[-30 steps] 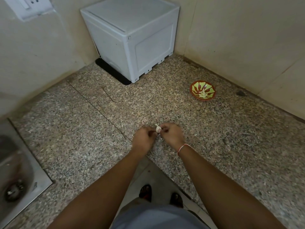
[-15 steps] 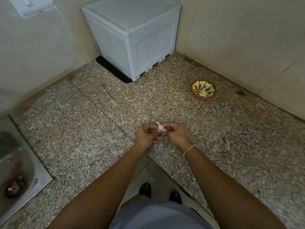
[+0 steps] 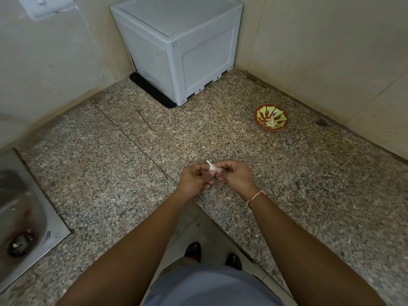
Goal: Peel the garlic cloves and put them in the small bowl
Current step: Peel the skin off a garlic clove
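Papery white garlic clove [image 3: 211, 167] pinched between left hand [image 3: 195, 181] and right hand [image 3: 235, 176]; small bowl [image 3: 271, 117] sits upper right, nearer the right.

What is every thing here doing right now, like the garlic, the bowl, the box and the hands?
garlic clove: pinched between both hands, skin partly on.
left hand: pinching the clove.
right hand: pinching the clove.
small bowl: upright on the counter, pale bits inside.
grey box: closed, in the corner.
sink: no water running.
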